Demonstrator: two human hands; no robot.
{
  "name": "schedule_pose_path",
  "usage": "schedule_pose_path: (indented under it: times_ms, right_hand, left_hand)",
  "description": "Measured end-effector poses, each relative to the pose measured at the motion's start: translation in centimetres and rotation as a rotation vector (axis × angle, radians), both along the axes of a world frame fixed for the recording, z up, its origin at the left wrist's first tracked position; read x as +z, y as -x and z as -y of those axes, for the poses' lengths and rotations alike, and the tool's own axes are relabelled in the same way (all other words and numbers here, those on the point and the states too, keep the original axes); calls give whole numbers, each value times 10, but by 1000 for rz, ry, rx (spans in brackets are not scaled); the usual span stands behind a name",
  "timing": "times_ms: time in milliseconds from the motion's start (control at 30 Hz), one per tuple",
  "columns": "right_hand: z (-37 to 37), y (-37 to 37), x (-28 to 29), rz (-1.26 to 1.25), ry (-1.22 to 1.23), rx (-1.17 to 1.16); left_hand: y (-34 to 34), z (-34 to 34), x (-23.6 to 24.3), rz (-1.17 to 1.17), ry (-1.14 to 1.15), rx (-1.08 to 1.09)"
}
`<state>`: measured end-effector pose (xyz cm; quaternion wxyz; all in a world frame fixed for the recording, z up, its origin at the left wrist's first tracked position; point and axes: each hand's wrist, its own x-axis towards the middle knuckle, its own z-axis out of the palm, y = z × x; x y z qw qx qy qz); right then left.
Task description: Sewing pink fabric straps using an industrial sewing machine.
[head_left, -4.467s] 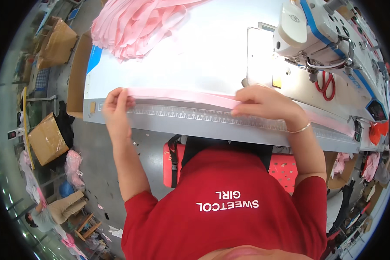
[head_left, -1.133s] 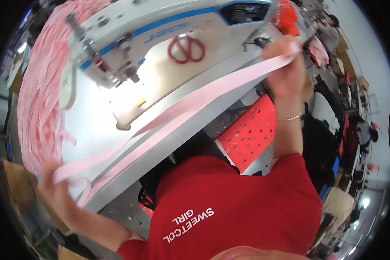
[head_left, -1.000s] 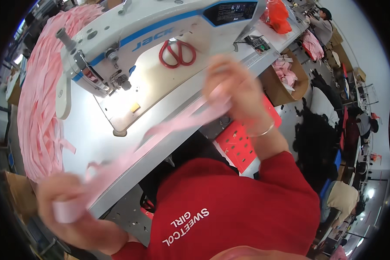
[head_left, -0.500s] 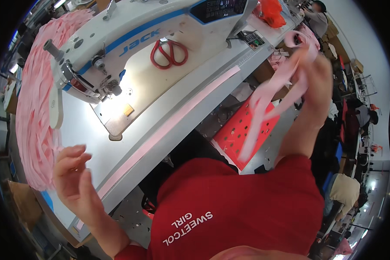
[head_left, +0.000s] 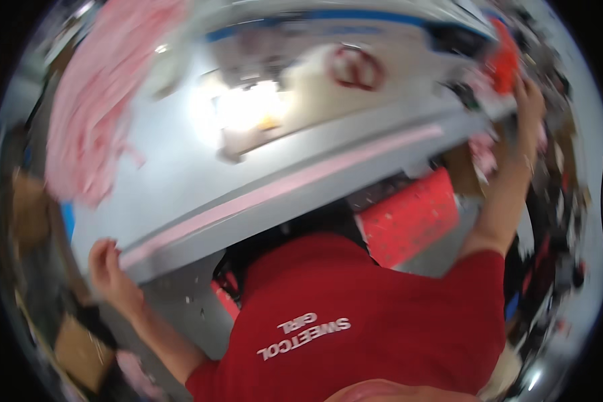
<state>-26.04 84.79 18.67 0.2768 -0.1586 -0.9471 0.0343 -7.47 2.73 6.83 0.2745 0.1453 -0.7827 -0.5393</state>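
The whole view is smeared by motion. My left hand [head_left: 107, 264] is at the left end of the table's front edge, close to the end of a flat pink fabric strip [head_left: 295, 186] lying along that edge. Its fingers look loosely bent, with nothing visible in them. Far to the right, my right hand [head_left: 530, 100] reaches out at the table's right end, beside an orange-red plastic bag [head_left: 504, 63]. Blur hides what its fingers do. Behind the strip stands a sewing machine [head_left: 395, 57], its lamp lit, with red-handled scissors [head_left: 356, 67] lying on its bed.
A large heap of pink fabric strips [head_left: 107, 100] drapes over the table's left side. Below the front edge, right of my body, is a red spotted panel [head_left: 412, 218]. Cardboard boxes [head_left: 84, 352] stand on the floor at left, and more pink fabric [head_left: 482, 154] lies at right.
My right hand has moved outward toward the orange-red bag, and the pink strips that hung from it no longer show there. The view has turned, shifting the machine rightward and up.
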Motion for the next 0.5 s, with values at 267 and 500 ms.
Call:
schedule_pose_path:
  times_ms: [267, 500]
  right_hand:
    - [250, -53, -104, -244, 4, 786]
    - [469, -15, -81, 199, 131, 1505]
  left_hand:
    - [-6, 61, -17, 96, 176, 213]
    - [77, 34, -6, 61, 469, 7]
